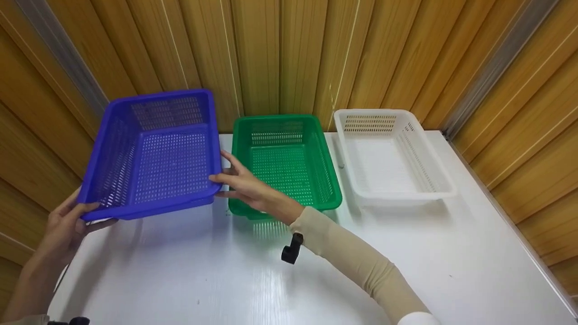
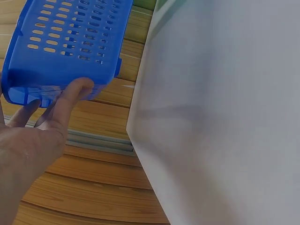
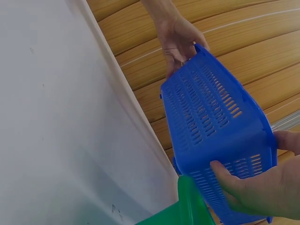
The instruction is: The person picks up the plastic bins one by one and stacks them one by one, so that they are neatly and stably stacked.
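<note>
A blue plastic basket (image 1: 174, 158) with slotted walls is held up above the table's left part, tilted. My left hand (image 1: 65, 225) grips its near left corner, thumb over the rim and fingers beneath. At the near right corner my right hand (image 1: 248, 187) holds the rim, thumb on top. In the left wrist view the left hand (image 2: 40, 133) supports the basket (image 2: 70, 42) at one end. The right wrist view has both hands on the basket (image 3: 211, 112), the right hand (image 3: 262, 190) at the lower corner. Nothing is visible inside the basket.
A green basket (image 1: 334, 185) stands on the white table (image 1: 253, 280), right beside the blue one. Farther right is a white basket (image 1: 406, 195). Wood-patterned walls (image 1: 298, 54) enclose the table's back and sides.
</note>
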Available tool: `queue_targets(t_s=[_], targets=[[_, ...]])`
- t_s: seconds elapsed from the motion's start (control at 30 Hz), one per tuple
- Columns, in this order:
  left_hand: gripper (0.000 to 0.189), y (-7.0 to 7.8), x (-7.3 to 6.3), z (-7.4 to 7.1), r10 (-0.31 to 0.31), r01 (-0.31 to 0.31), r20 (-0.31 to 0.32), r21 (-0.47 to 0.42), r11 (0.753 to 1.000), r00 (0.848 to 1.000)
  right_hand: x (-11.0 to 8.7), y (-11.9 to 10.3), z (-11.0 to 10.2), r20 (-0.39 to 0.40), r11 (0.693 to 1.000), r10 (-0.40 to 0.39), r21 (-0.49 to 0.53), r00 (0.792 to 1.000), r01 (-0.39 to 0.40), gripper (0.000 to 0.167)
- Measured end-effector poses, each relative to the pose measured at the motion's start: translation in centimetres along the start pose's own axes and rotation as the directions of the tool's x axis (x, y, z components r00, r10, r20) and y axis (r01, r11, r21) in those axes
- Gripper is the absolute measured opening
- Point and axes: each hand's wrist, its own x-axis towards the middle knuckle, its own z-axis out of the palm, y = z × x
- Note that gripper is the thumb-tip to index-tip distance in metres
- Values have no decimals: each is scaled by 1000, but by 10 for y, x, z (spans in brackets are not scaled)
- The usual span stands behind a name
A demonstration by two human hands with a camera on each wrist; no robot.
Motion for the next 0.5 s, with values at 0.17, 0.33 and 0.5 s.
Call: queue_targets(t_s=[0.17,0.33,0.5], targets=[[53,2,2,7,12,-12,3,16,1000,1000,-4,-5,-3,19,1000,-28,10,999,28,86],[53,3,4,15,32,-33,15,24,999,999,-9,-10,-5,36,998,-58,-4,998,58,89],[53,1,5,32,32,-35,37,74,997,999,-18,-16,-14,21,996,-88,-30,996,89,91]])
